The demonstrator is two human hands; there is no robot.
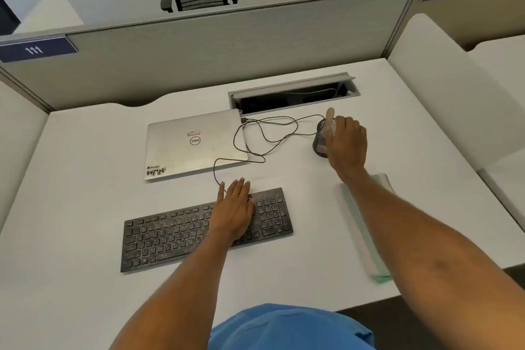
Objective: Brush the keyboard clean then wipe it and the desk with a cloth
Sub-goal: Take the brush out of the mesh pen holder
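Head view, looking down over a white desk [85,179] in a grey-walled cubicle, and everything is easiest placed from the black, flat, full-size keyboard [176,233] lying near the front edge. Its keys are speckled with pale dust and crumbs, heaviest toward the number pad, so no brushing looks done yet.

The left hand [234,207] lies flat and relaxed on the keyboard's right-hand part, fingers spread, pinning it rather than gripping anything. Beyond the keyboard and to its right, the right hand [345,145] is closed around a dark mesh pen cup [319,142]. A pale wooden brush handle [330,119] sticks up out of the cup against the fingers; whether the fingers pinch the handle itself or only the cup I cannot tell.

Just right of the keyboard, partly under the right forearm, lies a folded white-and-green cloth [360,233], apparently untouched. Behind the keyboard sits a closed silver laptop [193,145], and a thin black cable [255,136] loops from it across the desk toward the cup and down to the keyboard.

The risk, as I judge it, is that loose cable: drawing the brush back could snag a loop and tug the laptop or tip the light cup. Sweeping toward the front edge would also drop crumbs onto the person's blue clothing [284,327].
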